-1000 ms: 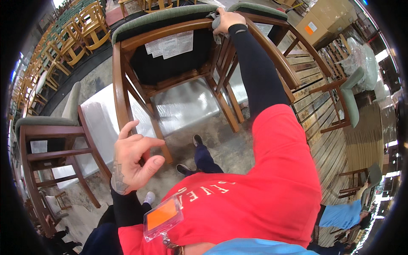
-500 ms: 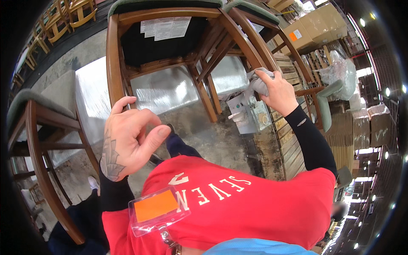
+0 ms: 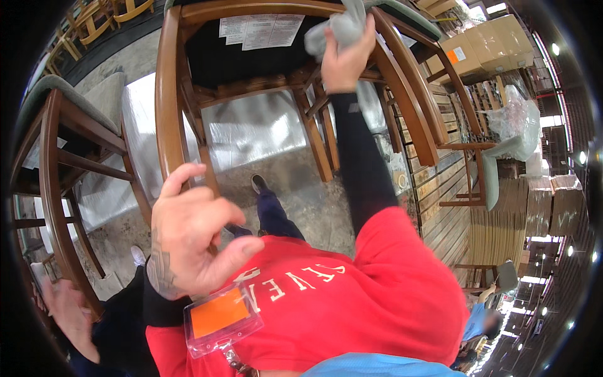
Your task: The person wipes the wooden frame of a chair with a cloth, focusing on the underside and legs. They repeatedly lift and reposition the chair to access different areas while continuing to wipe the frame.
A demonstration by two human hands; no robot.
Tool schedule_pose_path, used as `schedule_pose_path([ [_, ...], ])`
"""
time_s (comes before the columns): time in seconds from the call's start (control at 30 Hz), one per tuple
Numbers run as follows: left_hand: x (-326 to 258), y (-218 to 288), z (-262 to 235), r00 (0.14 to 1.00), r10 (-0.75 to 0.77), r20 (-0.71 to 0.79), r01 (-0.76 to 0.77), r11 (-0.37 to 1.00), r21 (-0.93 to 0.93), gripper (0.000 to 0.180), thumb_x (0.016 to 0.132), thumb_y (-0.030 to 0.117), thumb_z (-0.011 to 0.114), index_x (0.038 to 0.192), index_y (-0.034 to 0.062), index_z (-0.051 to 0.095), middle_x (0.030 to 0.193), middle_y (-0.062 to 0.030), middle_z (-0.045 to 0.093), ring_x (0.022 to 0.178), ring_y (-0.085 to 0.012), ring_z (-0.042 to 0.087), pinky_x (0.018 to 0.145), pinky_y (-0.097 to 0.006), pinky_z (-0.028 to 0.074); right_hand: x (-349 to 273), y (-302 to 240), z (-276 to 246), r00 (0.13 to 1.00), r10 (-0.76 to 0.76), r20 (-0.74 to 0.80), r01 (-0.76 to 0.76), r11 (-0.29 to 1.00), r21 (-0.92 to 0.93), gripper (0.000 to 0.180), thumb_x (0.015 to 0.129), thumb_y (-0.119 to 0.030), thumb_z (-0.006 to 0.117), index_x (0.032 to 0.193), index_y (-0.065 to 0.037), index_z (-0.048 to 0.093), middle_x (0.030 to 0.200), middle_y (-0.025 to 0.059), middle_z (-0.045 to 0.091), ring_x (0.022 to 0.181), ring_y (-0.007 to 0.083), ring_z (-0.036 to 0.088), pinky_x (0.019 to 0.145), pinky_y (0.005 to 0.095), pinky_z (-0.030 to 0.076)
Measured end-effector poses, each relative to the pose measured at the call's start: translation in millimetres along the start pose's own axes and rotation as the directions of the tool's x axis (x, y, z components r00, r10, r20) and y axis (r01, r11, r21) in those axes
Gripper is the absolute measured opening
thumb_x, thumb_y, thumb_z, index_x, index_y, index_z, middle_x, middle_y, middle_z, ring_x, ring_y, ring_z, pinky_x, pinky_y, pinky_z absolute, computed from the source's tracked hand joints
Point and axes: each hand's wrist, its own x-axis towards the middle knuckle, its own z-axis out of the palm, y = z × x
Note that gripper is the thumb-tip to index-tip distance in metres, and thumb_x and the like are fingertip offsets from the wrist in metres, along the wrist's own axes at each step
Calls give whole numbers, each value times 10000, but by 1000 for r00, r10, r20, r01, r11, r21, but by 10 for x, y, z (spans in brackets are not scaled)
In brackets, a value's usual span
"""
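Currently | right hand [image 3: 345, 60] grasps bunched grey cloth [image 3: 347, 30] | wooden chair [image 3: 242, 89] just beyond both hands, far rail [image 3: 251, 9] running crosswise, right hand nearer it | left hand [image 3: 198, 235] half-curled beside left post [image 3: 168, 103], grip unclear

grey cloth [image 3: 345, 28] blurred; wooden chair [image 3: 242, 89] cut off at top

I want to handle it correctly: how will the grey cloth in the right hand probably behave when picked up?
The cloth is probably floppy, since it bunches unevenly in the right hand. It is likely light: one hand holds it. Its soft, irregular shape suggests little rolling.
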Motion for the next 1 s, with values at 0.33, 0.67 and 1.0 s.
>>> schedule_pose_path([
  [0.33, -48, 40, -30, 988, -57, 142, 42, 994, 103, 511, 852, 600, 692, 741, 101, 695, 477, 41, 394, 464, -174, 419, 1010, -515, 409, -617, 893, 199, 741, 508, -439, -564, 826, 5, 467, 843, -325, 838, 1073, 43, 665, 1028, 177, 713, 879, 296, 694, 840, 397, 551],
  [0.67, -130, 12, -21, 995, -84, 60, 83, 996, 23, 480, 825, 584, 735, 710, 118, 722, 502, 22, 492, 471, -131, 489, 1014, -534, 374, -2739, 1549, 15, 774, 628, 80, -615, 776, -137, 395, 902, -215, 740, 1220, -46, 577, 1087, 89, 670, 995, 259, 631, 894, 441, 538],
  [1.0, -145, 62, -94, 963, -125, 238, 105, 990, 94, 411, 853, 533, 750, 772, 133, 709, 561, 37, 552, 537, -127, 570, 1040, -544, 343, -1135, 1371, 118, 770, 638, 1, -588, 709, 389, 573, 838, -239, 813, 1295, 11, 574, 1270, 108, 636, 1089, 257, 624, 969, 401, 509],
])
